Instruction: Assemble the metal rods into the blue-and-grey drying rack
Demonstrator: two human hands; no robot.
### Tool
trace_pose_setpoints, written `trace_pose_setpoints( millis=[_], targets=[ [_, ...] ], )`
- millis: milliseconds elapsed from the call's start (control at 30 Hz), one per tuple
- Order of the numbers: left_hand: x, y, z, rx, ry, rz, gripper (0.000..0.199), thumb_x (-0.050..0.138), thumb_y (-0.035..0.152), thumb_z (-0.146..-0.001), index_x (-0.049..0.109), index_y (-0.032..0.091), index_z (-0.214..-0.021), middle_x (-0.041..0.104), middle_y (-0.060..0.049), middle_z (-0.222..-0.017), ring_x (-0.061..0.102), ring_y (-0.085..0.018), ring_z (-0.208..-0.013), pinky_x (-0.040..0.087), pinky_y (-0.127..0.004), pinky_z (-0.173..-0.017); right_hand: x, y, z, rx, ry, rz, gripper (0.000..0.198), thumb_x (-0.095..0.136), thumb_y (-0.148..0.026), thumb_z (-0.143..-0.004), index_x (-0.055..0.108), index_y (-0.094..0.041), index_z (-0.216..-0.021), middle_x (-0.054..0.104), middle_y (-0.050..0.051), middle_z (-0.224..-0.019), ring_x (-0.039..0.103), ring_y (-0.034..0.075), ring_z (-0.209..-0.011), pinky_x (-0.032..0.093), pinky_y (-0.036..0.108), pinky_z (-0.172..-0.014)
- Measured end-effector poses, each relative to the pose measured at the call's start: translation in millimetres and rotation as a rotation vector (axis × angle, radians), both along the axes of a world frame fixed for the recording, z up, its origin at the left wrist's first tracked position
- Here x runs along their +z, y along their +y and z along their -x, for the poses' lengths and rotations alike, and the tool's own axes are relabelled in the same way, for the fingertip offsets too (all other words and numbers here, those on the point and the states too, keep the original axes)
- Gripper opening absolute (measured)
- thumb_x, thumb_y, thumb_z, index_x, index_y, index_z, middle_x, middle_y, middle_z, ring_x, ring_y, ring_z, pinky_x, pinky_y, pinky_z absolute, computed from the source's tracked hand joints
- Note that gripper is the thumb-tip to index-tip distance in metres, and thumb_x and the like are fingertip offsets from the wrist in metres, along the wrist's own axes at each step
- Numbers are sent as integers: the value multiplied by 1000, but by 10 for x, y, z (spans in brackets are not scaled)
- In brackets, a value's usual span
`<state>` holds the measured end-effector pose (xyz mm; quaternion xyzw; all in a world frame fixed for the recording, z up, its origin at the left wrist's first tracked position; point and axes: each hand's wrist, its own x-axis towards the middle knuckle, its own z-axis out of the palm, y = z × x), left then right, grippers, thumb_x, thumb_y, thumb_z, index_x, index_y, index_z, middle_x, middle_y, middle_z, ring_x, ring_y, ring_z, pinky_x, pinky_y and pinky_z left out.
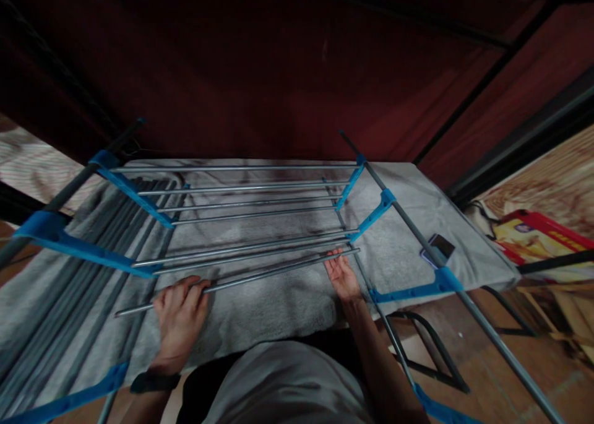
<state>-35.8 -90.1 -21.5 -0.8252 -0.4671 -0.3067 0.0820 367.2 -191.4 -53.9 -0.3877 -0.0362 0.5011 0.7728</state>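
Left hand is gripping the loose metal rod near its left end; right hand is lying open under the far end, apparently touching. The rod is running left-right, just short of the rack's blue bracket, above the grey towel.

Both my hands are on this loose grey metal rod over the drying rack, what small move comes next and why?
Probably slide the loose grey metal rod rightward: its right end, by your right hand, lies just short of the blue plastic bracket, while your left hand steadies its unattached left part.
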Motion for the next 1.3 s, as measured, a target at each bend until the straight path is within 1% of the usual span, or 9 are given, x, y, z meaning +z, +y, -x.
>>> trace_pose_setpoints(
  millis=[133,267,400,533,733,933,1100,1200,1300],
  targets=[
    [7,26,14,-137,-2,11,22,49,29,-103,66,26,-117,75,-8,-108,68,-27,-100,44,-42,-88,39,-2,-1,-6,62,-36,17,82,-24,-83,74,-36,-92,81,-7,-99,76,14,-105,61,34,-105],
    [-48,-10,50,-196,49,-1,20,54,28,-102,66,25,-118,76,-4,-97,69,-25,-88,46,-40,-85,74,-53,-2,2,81,-49,11,80,-26,-84,71,-30,-87,79,-5,-90,76,14,-94,62,31,-98],
    [-109,-82,89,-270,72,-15,16,54,26,-102,65,23,-114,75,-4,-93,70,-24,-86,47,-38,-83,69,-130,22,51,12,-19,15,84,-30,-81,69,-27,-84,76,-4,-83,75,15,-86,64,29,-88],
    [-174,-137,139,-292,128,-30,16,52,23,-103,66,21,-112,75,-5,-94,70,-23,-89,47,-36,-88,50,-222,58,80,-14,11,21,88,-33,-77,69,-26,-84,77,-3,-86,75,16,-86,63,28,-83],
    [-241,-179,192,-226,117,-9,19,52,29,-105,67,20,-112,76,-8,-101,70,-25,-97,46,-36,-90,-15,-343,46,133,-66,88,29,93,-34,-71,74,-27,-91,81,1,-96,77,22,-99,61,36,-92],
    [-239,-173,158,-144,49,29,20,56,28,-102,70,21,-114,77,-7,-103,71,-25,-99,45,-39,-92,-48,-262,67,9,-85,180,33,97,-37,-65,72,-25,-83,81,1,-89,77,20,-90,62,36,-89],
    [-199,-220,151,-79,-10,73,22,56,26,-100,73,23,-113,77,-7,-102,69,-24,-99,43,-40,-96,-63,-268,54,-24,-99,217,36,98,-39,-63,71,-25,-82,80,0,-86,77,20,-89,62,38,-90],
    [-152,-293,140,62,23,50,22,57,28,-100,76,26,-111,76,-8,-104,66,-27,-98,40,-44,-96,-92,-289,18,-48,-117,250,37,98,-39,-63,71,-24,-82,79,0,-84,77,21,-91,61,42,-94],
    [-120,-349,119,167,86,53,24,56,30,-101,77,27,-113,73,-10,-100,61,-29,-93,39,-44,-86,-108,-287,-7,-59,-130,262,35,97,-37,-64,69,-24,-81,78,0,-84,78,21,-92,61,44,-98]
  ],
)
